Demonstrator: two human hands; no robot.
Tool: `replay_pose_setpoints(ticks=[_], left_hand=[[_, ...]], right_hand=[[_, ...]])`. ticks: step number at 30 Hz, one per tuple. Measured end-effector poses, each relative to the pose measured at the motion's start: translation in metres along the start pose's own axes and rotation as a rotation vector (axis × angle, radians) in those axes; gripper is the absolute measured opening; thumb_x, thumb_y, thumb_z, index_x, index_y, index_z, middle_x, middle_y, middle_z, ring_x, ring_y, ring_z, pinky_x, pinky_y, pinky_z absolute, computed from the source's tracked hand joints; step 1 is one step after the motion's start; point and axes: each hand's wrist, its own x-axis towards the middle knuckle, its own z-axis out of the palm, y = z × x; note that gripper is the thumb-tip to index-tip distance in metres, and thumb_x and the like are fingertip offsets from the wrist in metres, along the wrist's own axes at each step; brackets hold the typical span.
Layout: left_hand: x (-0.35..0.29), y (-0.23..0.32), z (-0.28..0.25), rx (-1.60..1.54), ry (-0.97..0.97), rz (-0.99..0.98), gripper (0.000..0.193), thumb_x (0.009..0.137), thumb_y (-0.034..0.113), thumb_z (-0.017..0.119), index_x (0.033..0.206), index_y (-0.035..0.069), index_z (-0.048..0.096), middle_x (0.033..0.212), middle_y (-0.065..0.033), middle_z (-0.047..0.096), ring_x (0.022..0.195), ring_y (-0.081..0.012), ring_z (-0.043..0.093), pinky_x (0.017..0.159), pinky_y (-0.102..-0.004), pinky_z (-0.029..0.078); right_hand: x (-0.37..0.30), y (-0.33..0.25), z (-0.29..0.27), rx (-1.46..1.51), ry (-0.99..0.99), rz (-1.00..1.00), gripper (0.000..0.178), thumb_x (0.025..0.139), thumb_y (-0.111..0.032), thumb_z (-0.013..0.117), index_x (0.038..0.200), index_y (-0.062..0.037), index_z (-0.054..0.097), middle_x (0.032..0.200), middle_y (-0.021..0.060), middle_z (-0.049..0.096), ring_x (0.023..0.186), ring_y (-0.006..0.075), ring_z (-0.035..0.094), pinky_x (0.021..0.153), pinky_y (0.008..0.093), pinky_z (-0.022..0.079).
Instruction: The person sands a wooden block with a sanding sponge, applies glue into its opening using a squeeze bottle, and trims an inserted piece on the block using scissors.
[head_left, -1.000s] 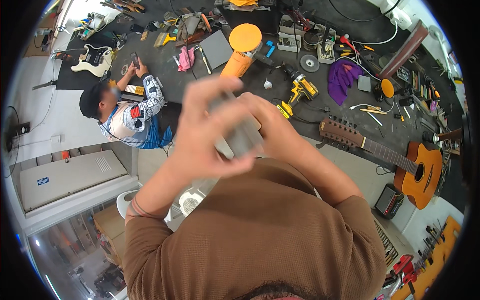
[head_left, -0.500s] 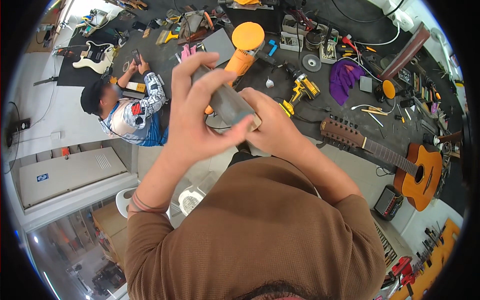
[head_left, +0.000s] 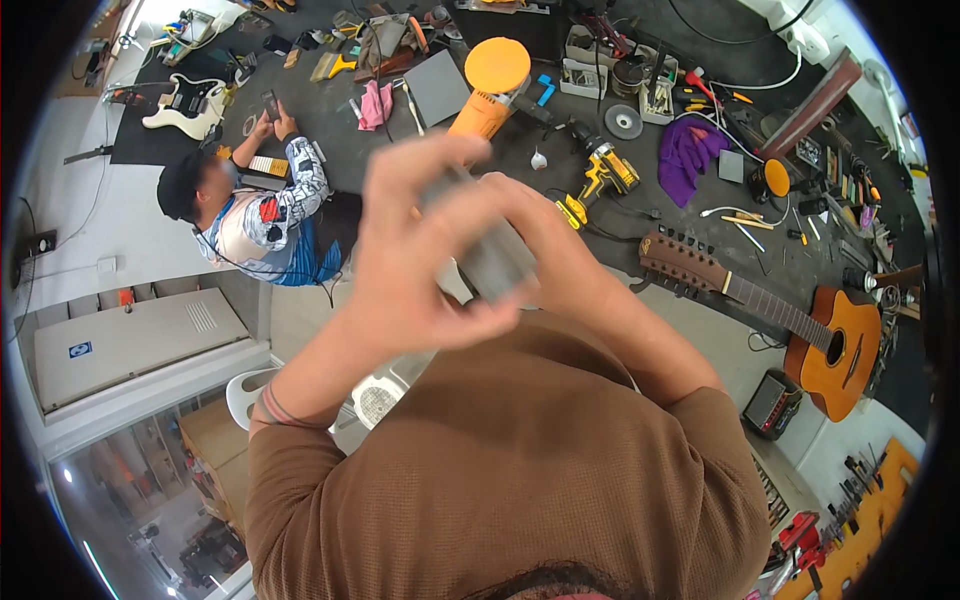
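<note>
One grey block (head_left: 498, 262) is clasped before the brown shirt (head_left: 500, 450) by the curled left hand (head_left: 400, 240) — at the right hand (head_left: 540, 225), the hold cannot be told — and work is judged unfinished, its remainder not shown.

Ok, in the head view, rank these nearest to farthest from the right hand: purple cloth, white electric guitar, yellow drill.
1. Yellow drill: just beyond and right of the right hand.
2. Purple cloth: farther right, past the drill.
3. White electric guitar: far off to the left.
</note>
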Motion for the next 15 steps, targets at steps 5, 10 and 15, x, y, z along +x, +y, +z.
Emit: replay_pose_setpoints(ticks=[5,10,15], left_hand=[[-0.002,-0.022,-0.004,0.019,0.062,-0.101,0.081,0.070,0.025,0.102,0.142,0.012,0.068,0.152,-0.0213,0.055,0.138,-0.0405,0.057,0.111,-0.0528,0.051],[-0.003,-0.009,-0.005,0.028,-0.017,0.029,0.080,0.071,0.027,0.099,0.142,0.012,0.067,0.152,-0.0215,0.055,0.137,-0.0402,0.058,0.112,-0.0514,0.050],[-0.011,0.011,0.000,-0.072,-0.059,0.079,0.082,0.070,0.026,0.101,0.144,0.015,0.067,0.152,-0.0219,0.055,0.136,-0.0397,0.058,0.109,-0.0510,0.052]], right_hand=[[-0.005,0.003,0.007,-0.030,0.064,0.003,0.057,0.081,-0.004,0.088,0.133,-0.0014,0.063,0.121,0.0207,0.072,0.115,0.0479,0.070,0.097,0.0539,0.057],[-0.003,-0.003,0.002,0.001,0.015,-0.018,0.057,0.081,-0.003,0.088,0.132,-0.0030,0.063,0.120,0.0198,0.071,0.115,0.0465,0.069,0.097,0.0534,0.057],[-0.006,0.001,0.005,0.074,0.051,-0.114,0.060,0.080,-0.002,0.089,0.133,-0.0032,0.062,0.121,0.0197,0.070,0.116,0.0470,0.069,0.097,0.0534,0.056]])
